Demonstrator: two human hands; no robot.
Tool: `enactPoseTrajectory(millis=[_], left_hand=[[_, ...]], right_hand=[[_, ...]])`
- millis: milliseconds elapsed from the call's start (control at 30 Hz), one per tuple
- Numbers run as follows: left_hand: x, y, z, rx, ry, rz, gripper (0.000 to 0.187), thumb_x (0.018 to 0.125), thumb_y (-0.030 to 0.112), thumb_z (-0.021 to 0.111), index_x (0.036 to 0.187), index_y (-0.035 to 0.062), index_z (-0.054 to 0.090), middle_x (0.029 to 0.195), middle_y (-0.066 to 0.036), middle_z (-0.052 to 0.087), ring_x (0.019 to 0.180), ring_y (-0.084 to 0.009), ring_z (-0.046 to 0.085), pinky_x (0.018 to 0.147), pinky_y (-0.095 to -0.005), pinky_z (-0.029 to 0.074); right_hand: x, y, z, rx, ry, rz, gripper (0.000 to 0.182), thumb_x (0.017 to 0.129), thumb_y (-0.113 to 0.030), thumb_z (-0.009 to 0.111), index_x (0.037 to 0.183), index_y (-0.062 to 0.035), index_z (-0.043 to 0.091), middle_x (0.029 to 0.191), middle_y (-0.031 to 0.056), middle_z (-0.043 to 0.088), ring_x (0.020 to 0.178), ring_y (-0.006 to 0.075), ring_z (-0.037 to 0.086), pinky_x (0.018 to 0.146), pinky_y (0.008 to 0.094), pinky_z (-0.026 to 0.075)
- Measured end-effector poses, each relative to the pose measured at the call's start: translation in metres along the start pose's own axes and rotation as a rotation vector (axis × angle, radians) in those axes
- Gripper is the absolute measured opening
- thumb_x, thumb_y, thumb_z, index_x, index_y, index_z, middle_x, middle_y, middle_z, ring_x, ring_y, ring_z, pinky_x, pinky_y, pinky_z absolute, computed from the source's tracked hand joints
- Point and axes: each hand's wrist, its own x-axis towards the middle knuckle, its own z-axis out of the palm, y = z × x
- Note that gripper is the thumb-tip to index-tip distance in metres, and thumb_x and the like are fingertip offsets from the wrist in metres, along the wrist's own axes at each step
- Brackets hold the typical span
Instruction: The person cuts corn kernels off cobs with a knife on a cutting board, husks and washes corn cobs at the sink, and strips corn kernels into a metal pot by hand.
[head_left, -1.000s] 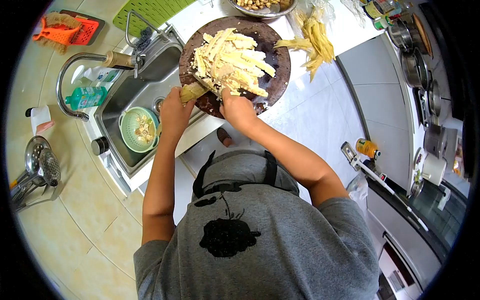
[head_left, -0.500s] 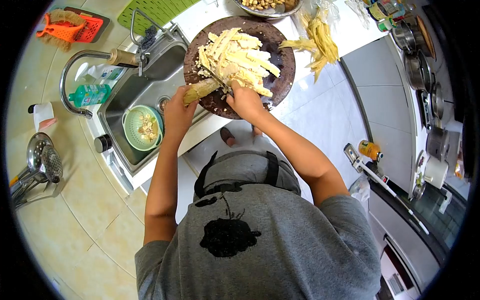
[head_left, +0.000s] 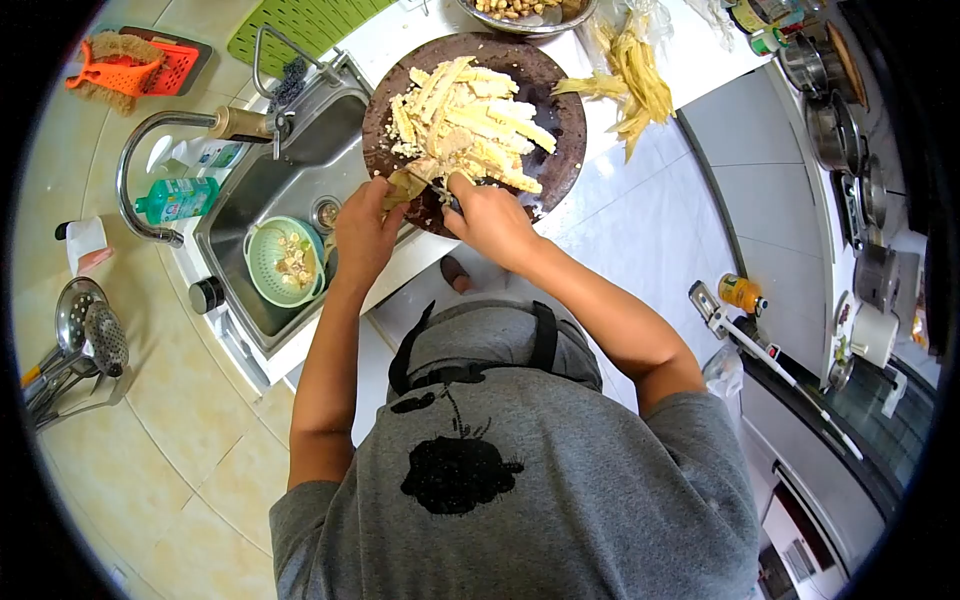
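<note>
A round dark chopping board [head_left: 556, 98] carries a heap of pale yellow, bumpy strips [head_left: 470, 110] with small crumbs around them. At the board's near left edge, my left hand [head_left: 368, 225] pinches a limp, brownish-yellow piece [head_left: 402, 187] that looks like a leaf or peel. My right hand [head_left: 490, 222] is closed around the dark handle of a small knife [head_left: 440, 190]. Its thin blade points left towards the piece and meets or nearly touches it; my fingers hide part of the handle.
To the left, a steel sink [head_left: 230, 210] holds a green colander [head_left: 275, 275] with scraps in it. A curved faucet [head_left: 140, 130] and a green bottle [head_left: 182, 200] stand beside it. Yellow husk-like leaves [head_left: 635, 85] and a metal bowl [head_left: 530, 22] lie beyond the board.
The thick pale yellow piece in my left hand is gone from it, and only the limp brownish piece shows there. Both hands have shifted slightly, and the knife has moved lower.
</note>
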Motion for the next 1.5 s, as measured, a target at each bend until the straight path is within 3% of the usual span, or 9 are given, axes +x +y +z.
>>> enactPoseTrajectory(millis=[200,300,467,900,1000,1367,1500], left_hand=[[0.001,0.007,-0.004,0.015,-0.067,-0.054,0.028,0.079,0.013,0.072,0.098,0.0036,0.053,0.091,-0.018,0.064,0.087,-0.0383,0.062,0.072,-0.0449,0.047],[0.001,0.003,-0.001,-0.032,0.013,0.036,0.029,0.079,0.013,0.071,0.101,0.004,0.055,0.093,-0.018,0.064,0.088,-0.0383,0.063,0.074,-0.0448,0.048],[0.0,-0.002,-0.006,-0.004,-0.043,0.056,0.029,0.08,0.012,0.07,0.103,0.0034,0.055,0.093,-0.018,0.064,0.087,-0.0379,0.063,0.074,-0.0443,0.049],[0.002,0.001,0.001,-0.007,-0.03,0.084,0.024,0.078,0.008,0.069,0.097,0.0035,0.056,0.088,-0.016,0.062,0.083,-0.038,0.06,0.07,-0.0456,0.047],[0.002,0.0,0.004,0.105,-0.104,0.129,0.023,0.078,0.007,0.068,0.096,0.0036,0.055,0.087,-0.016,0.061,0.083,-0.0378,0.059,0.07,-0.0463,0.047],[0.005,-0.005,0.0,-0.009,0.005,0.099,0.02,0.079,0.003,0.065,0.093,0.003,0.051,0.085,-0.017,0.057,0.084,-0.0397,0.057,0.07,-0.0475,0.044],[0.01,-0.009,-0.001,-0.034,0.086,0.078,0.021,0.078,0.002,0.066,0.092,0.0027,0.05,0.085,-0.017,0.057,0.084,-0.0401,0.056,0.07,-0.0475,0.044]], right_hand=[[-0.004,-0.006,-0.007,0.072,-0.044,0.054,0.028,0.085,-0.019,0.062,0.096,0.0026,0.049,0.074,0.0289,0.062,0.077,0.0469,0.062,0.069,0.0515,0.049],[-0.002,0.001,-0.002,0.198,-0.038,0.08,0.028,0.085,-0.019,0.062,0.098,0.0032,0.05,0.076,0.0301,0.061,0.08,0.0471,0.062,0.071,0.0502,0.048],[0.001,0.004,-0.003,0.3,-0.069,0.131,0.029,0.085,-0.018,0.063,0.1,0.0038,0.052,0.078,0.0309,0.061,0.082,0.047,0.062,0.074,0.0492,0.048],[-0.012,-0.025,-0.017,-0.037,-0.135,0.078,0.025,0.084,-0.015,0.06,0.096,0.0036,0.048,0.071,0.0264,0.063,0.073,0.0436,0.065,0.067,0.0523,0.052],[-0.006,-0.023,-0.005,-0.091,-0.111,0.076,0.026,0.083,-0.014,0.06,0.097,0.0036,0.048,0.07,0.0257,0.063,0.07,0.0427,0.065,0.065,0.0515,0.052],[0.02,-0.016,0.023,-0.147,0.03,0.003,0.016,0.081,-0.006,0.054,0.094,0.0027,0.051,0.067,0.0234,0.065,0.065,0.0391,0.068,0.059,0.0485,0.054],[0.009,-0.012,0.018,-0.14,-0.023,0.055,0.025,0.08,-0.01,0.06,0.095,0.0041,0.047,0.067,0.0249,0.063,0.066,0.0419,0.066,0.061,0.0504,0.053]])
